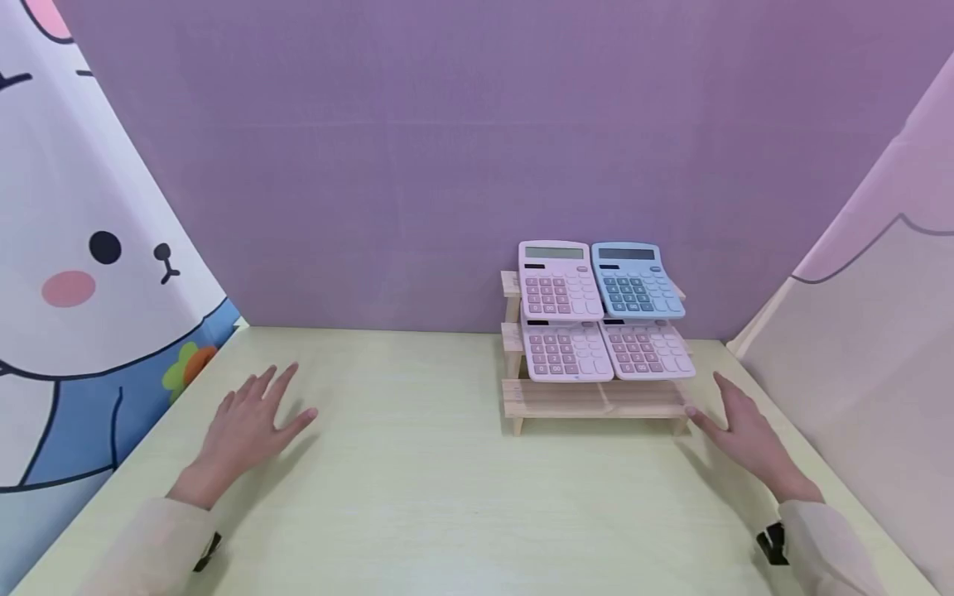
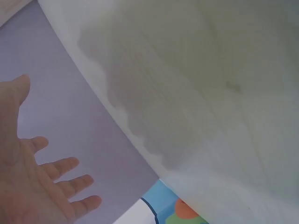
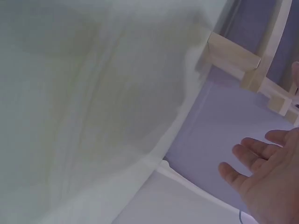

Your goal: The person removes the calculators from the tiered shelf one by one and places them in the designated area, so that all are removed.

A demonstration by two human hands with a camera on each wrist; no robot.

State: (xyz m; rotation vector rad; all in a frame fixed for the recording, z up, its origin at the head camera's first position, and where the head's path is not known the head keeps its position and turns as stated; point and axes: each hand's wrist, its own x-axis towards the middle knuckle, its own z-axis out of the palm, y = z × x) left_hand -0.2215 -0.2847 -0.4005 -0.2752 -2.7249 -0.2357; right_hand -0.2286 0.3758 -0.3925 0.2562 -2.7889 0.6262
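A tiered wooden rack (image 1: 596,400) stands at the back right of the table. On its top tier lean a pink calculator (image 1: 561,281) and a blue calculator (image 1: 638,281). Two more pink calculators, one on the left (image 1: 568,352) and one on the right (image 1: 647,349), sit on the middle tier. The bottom tier holds nothing. My left hand (image 1: 242,430) hovers over the table's left side, fingers spread, holding nothing. To the right of the rack is my right hand (image 1: 753,443), its thumb near the bottom tier's end; whether they touch I cannot tell. The right wrist view shows its fingers (image 3: 254,154) extended.
A pale wooden-look table (image 1: 417,488) spreads in front of me. Behind it rises a purple backdrop (image 1: 358,182). A cartoon-printed cloth (image 1: 112,348) hangs on the left, and a pink and white cloth (image 1: 864,331) borders the right side.
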